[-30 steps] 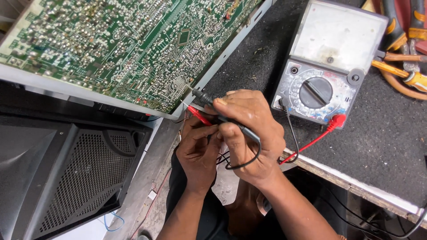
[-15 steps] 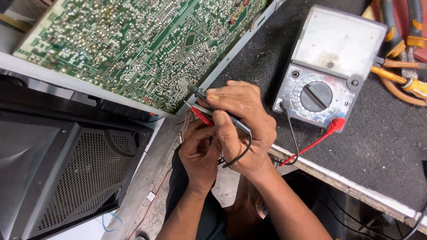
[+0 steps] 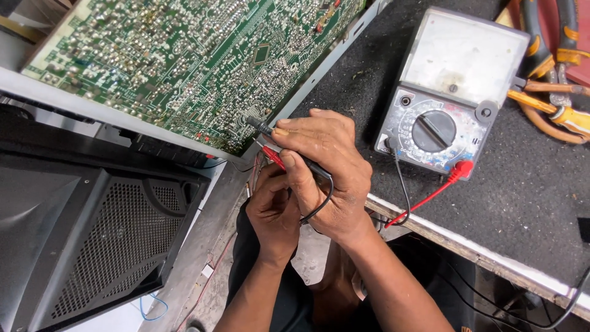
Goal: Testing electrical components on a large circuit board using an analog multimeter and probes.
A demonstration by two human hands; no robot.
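Note:
A large green circuit board (image 3: 184,67) lies solder side up at the upper left. My right hand (image 3: 329,172) grips a black test probe (image 3: 261,127) whose tip touches the board's near edge. Just below it, my left hand (image 3: 273,209) holds a red test probe (image 3: 272,155), pointed at the same corner of the board. Black and red leads run from the probes to an analog multimeter (image 3: 445,104) with a round dial, which rests on the dark bench mat (image 3: 528,197) to the right.
A black vented plastic casing (image 3: 86,240) fills the lower left under the board. Orange-handled pliers and other tools (image 3: 553,80) lie at the top right beside the meter. The bench's pale front edge (image 3: 491,261) runs diagonally across the lower right.
Both hands with the probes have shifted slightly up toward the board's corner. The view has tilted a little, so the meter sits lower and more central.

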